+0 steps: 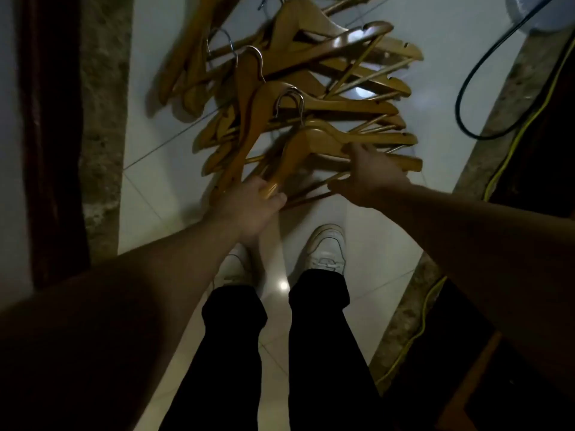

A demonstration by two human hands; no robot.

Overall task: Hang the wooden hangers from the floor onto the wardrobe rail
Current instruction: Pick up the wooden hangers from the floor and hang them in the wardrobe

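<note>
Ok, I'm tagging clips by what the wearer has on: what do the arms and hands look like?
Both forearms are bare, with no sleeve in view. The left hand and right hand wear no gloves, and I see no watch, bracelet or ring, though the light is dim. Below: black trousers and white trainers.

Hangers (326,141) honey-brown; floor (435,57) white; trousers (320,353) seemingly black.

A home (dimly lit): white tiled floor (451,73), heaped wooden hangers (311,113), trailing cables (458,107).
</note>
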